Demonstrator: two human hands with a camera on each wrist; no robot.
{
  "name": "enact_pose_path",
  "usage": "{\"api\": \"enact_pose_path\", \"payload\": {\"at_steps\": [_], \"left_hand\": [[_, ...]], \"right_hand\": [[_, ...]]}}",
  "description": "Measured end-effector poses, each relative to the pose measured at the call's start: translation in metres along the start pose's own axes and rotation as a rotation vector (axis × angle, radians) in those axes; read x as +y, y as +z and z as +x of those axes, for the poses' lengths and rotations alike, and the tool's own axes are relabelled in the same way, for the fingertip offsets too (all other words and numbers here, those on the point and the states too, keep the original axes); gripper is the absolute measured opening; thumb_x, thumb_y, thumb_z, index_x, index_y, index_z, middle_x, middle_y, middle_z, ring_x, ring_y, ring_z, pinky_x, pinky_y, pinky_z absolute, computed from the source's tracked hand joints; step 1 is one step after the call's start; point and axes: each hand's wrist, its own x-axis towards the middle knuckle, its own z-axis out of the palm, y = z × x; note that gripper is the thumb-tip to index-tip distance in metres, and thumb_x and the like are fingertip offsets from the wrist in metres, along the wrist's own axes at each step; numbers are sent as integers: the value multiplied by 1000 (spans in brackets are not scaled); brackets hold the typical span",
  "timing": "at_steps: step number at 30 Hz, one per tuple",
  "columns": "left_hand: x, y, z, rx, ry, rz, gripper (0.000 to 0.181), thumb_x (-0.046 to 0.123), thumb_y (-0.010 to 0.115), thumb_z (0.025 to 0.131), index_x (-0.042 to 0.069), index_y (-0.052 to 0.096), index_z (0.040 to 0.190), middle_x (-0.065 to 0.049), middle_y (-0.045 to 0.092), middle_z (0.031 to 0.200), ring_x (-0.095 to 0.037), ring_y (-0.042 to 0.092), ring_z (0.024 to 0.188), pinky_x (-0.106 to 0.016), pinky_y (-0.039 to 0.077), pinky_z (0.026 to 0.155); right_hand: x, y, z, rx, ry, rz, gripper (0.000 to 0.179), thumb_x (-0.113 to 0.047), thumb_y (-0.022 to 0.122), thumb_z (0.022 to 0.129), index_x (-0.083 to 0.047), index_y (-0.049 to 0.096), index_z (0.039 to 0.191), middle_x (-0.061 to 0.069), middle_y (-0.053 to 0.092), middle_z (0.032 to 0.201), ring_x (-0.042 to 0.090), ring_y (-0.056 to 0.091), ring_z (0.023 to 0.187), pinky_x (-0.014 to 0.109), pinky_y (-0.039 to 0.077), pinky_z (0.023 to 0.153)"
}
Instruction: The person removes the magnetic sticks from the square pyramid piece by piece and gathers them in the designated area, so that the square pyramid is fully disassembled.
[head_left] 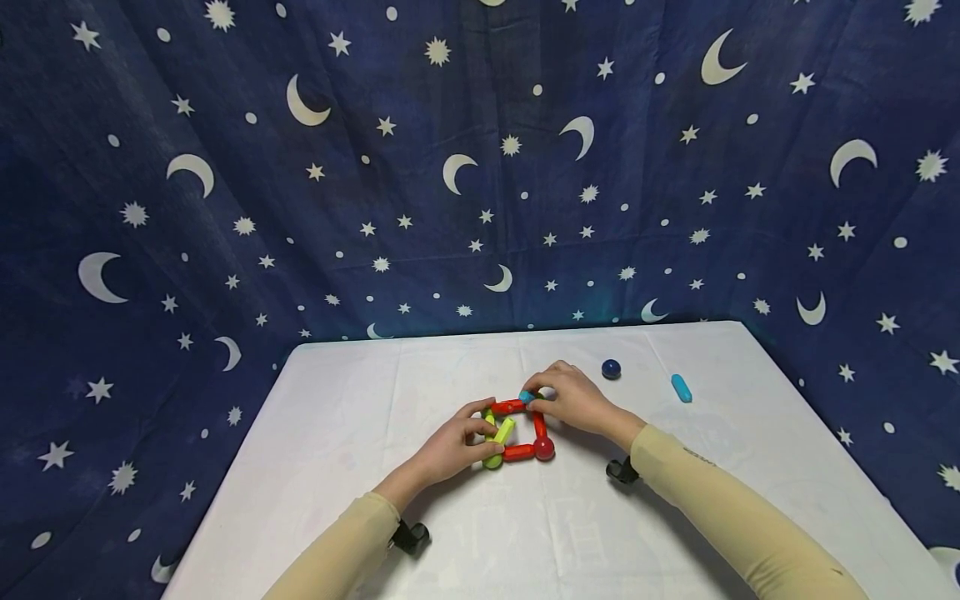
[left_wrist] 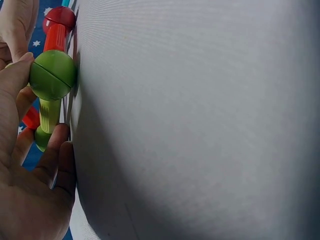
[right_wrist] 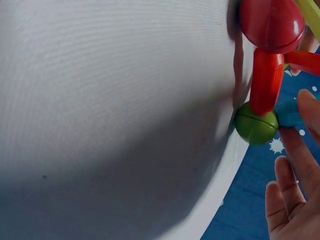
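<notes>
The left hand (head_left: 453,446) pinched the green stick (head_left: 501,433) between thumb and fingers; the right hand (head_left: 573,400) gripped the blue piece (head_left: 527,397) at its fingertips, atop the square frame (head_left: 520,428).

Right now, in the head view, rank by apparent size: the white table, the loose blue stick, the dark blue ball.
1. white table
2. blue stick
3. dark blue ball, only slightly smaller than the stick

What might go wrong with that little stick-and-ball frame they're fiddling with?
The square frame of red plastic sticks may pop apart at a corner if the right hand pushes the short blue stick too hard. The left hand pinches a lime-green stick, which could slip. The loose dark blue ball might roll away.
</notes>
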Motion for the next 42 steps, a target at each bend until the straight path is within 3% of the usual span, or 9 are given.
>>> {"api": "enact_pose_path", "payload": {"at_steps": [12, 28, 34, 42], "left_hand": [[-1, 1, 0, 3, -4, 5, 26, 44, 74, 94, 26, 77, 112, 11, 36, 161, -14, 57, 109, -32, 48, 89], [-1, 2, 0, 4, -3, 31, 28, 45, 74, 94, 24, 77, 112, 10, 37, 160, -12, 56, 113, -33, 48, 92], [1, 1, 1, 4, -17, 37, 28, 45, 74, 94, 25, 77, 112, 11, 37, 160, -12, 56, 112, -32, 48, 90], [0, 1, 1, 2, -20, 35, 28, 45, 74, 94, 25, 77, 112, 12, 37, 160, -12, 56, 111, -32, 48, 90]], "right_hand": [[4, 2, -2, 13, 36, 38, 20, -35, 75, 95, -29, 72, 114, -12, 73, 107, 18, 54, 99, 35, 46, 82], [7, 7, -1, 50, 75, 58, 25, -37, 72, 97, -30, 68, 121, -6, 72, 111, 17, 55, 96, 34, 47, 77], [5, 8, 1, 79, 102, 76, 28, -37, 69, 99, -27, 64, 125, 1, 70, 112, 23, 61, 105, 42, 53, 85], [6, 6, 3, 90, 135, 153, 28, -34, 69, 100, -26, 62, 126, 3, 68, 114, 25, 61, 110, 50, 52, 94]]}}
